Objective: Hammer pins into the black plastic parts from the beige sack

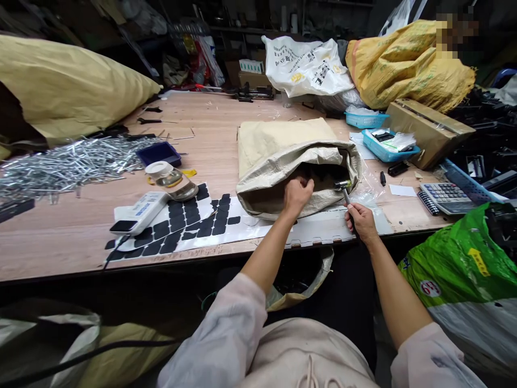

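A woven beige sack (278,141) lies on the workbench with its mouth gaping toward me. My left hand (297,195) reaches into that mouth, fingers curled closed. Whatever it may be gripping is hidden by the hand and the dark inside of the sack. Wrapped round the black handle of a small hammer (346,198) is my right hand (362,221), just in front of the sack's right side. The hammer's head points up and lies close to the sack's rim. Beneath the sack's front edge a white sheet (258,229) covers part of the bench.
To the left, a heap of metal rods (81,164), a dark blue tray (159,154), a clear jar (173,180) and stick-on black pads (177,218) lie on the bench (210,116). Blue baskets (390,146), a calculator (446,196) and a green bag (456,258) are right.
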`<state>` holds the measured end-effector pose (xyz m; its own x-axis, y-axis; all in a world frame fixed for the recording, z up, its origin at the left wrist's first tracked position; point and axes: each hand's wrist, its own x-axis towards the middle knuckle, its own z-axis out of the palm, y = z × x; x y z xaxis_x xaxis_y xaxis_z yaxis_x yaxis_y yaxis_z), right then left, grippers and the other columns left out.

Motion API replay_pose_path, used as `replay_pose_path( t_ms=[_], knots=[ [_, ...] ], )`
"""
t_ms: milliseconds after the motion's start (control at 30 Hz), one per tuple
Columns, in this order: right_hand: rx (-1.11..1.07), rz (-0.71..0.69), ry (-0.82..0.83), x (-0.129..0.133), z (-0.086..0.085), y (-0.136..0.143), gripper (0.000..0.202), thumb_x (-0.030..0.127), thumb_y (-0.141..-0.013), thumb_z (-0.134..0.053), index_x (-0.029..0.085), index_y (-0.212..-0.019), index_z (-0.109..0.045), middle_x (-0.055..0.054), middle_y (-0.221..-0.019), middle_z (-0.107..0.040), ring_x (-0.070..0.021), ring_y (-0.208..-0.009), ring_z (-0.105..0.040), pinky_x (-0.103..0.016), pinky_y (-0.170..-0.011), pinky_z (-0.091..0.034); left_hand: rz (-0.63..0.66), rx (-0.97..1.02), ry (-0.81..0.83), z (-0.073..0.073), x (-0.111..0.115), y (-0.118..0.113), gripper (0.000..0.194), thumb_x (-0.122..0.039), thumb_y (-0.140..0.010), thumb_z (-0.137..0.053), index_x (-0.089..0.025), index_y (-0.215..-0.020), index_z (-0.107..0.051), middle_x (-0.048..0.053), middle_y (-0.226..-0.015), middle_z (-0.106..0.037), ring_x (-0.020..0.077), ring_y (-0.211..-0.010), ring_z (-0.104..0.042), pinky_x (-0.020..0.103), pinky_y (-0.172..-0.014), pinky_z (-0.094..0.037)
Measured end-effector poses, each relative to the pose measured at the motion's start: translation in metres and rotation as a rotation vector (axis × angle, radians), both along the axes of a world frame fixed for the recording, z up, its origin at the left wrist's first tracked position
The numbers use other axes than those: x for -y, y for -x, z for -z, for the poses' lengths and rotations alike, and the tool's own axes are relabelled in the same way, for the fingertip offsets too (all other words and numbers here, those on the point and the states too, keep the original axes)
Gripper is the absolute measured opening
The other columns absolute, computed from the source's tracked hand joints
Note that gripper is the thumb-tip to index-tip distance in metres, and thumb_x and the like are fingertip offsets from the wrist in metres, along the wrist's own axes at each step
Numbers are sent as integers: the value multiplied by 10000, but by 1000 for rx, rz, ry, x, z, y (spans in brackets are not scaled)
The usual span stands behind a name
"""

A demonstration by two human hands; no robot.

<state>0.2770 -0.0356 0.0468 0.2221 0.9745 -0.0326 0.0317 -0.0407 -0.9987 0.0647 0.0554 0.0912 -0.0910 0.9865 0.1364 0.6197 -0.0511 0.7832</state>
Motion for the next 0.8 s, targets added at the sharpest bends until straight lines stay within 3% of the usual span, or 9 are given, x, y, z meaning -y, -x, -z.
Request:
replay_pose_path(
  t_ms=[100, 167, 300, 400, 500, 600, 667, 800],
  knots=[
    [-18, -1, 7, -1, 0, -1, 415, 561, -789, -731, 173, -923, -673, 53, -583, -576, -79, -366, -451, -195, -293, -346, -51, -44, 130, 3, -59, -23, 257, -406, -937, -663, -171, -1012, -735, 153, -1039, -748, 306, -1046, -689, 357, -855, -495],
    [-39, -4, 19, -2, 0, -2, 421, 557, -788, -730, 170, -945, -677, 55, -581, -577, -80, -363, -450, -195, -292, -342, -37, -83, 153, 9, -82, -30, 305, -411, -926, -688, -148, -1076, -728, 196, -1156, -730, 352, -1126, -666, 407, -914, -491],
    [-64, -14, 37, -3, 0, -3, 434, 553, -782, -730, 166, -973, -680, 56, -579, -582, -85, -364, -458, -199, -290, -343, -35, -90, 204, 19, -100, -31, 355, -376, -926, -705, -113, -1163, -711, 240, -1231, -702, 402, -1183, -638, 477, -966, -480],
    [-67, -15, 40, -3, -1, -3, 426, 548, -778, -730, 167, -961, -677, 55, -574, -584, -86, -362, -455, -199, -288, -343, 7, -63, 171, 17, -99, -27, 290, -296, -945, -690, -127, -1181, -714, 213, -1260, -701, 380, -1221, -630, 472, -1016, -466],
    [-61, -5, 34, -3, -2, -2, 415, 536, -774, -731, 164, -950, -678, 57, -567, -579, -85, -359, -448, -198, -285, -337, 70, -45, 122, 10, -81, -15, 261, -227, -955, -672, -135, -1195, -714, 171, -1248, -714, 321, -1210, -638, 423, -1042, -458],
    [-56, 0, 31, -3, -2, -2, 412, 530, -775, -734, 164, -954, -683, 56, -572, -581, -84, -360, -451, -199, -287, -337, 93, -34, 79, 9, -40, 4, 266, -292, -973, -658, -160, -1195, -718, 119, -1154, -740, 263, -1082, -674, 360, -970, -490],
    [-56, -1, 32, -2, -2, -2, 409, 530, -780, -734, 166, -960, -685, 55, -578, -583, -84, -362, -453, -198, -290, -337, 180, -29, -19, 17, -3, 17, 227, -341, -958, -676, -190, -1115, -743, 77, -1031, -745, 228, -947, -680, 330, -888, -507],
    [-44, 1, 23, -2, -1, -3, 410, 532, -782, -734, 167, -964, -687, 53, -581, -584, -85, -366, -456, -199, -293, -339, 388, -38, -162, 44, 53, 31, 129, -251, -916, -705, -207, -1034, -735, 31, -901, -700, 185, -835, -637, 302, -816, -506]
  ],
)
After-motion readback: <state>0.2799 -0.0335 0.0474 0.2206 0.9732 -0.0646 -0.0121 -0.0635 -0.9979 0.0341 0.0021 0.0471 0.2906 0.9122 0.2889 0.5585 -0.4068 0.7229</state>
